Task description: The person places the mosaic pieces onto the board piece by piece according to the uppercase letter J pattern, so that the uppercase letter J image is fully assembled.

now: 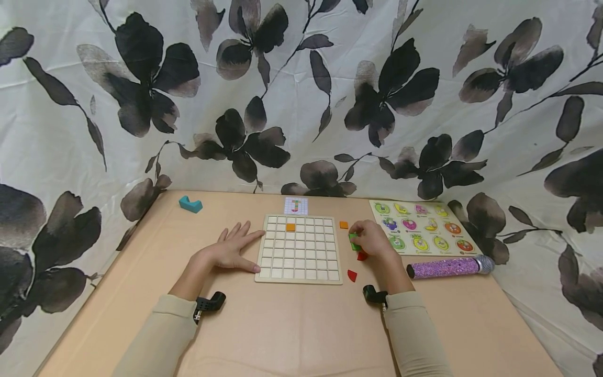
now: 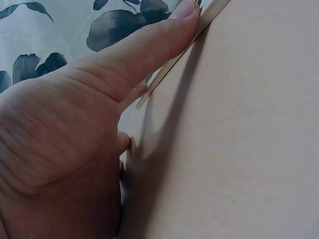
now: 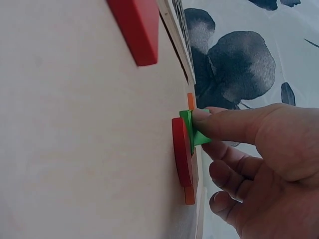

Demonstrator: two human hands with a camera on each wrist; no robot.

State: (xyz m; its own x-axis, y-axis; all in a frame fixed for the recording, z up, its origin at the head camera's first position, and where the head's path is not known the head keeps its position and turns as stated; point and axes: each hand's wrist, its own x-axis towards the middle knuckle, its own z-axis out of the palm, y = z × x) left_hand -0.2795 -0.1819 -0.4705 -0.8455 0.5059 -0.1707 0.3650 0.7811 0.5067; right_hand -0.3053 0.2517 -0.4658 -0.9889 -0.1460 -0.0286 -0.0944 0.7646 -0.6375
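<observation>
A: Green pc, loc.?
B: Just R of grid board, pinched in R hand betw. thumb & fingers; board to L of grip.
A: L hand?
B: Farther from pc. Spread, touching board's L edge, gripping nothing.
A: Hid.?
B: Long axis, behind thumb; far-side fingertip contact. Can't tell whether one pc or two, nor whether clear of bench.

A card lies behind the grid board. Right of the board lie loose blocks, then a picture sheet and microphone.
</observation>
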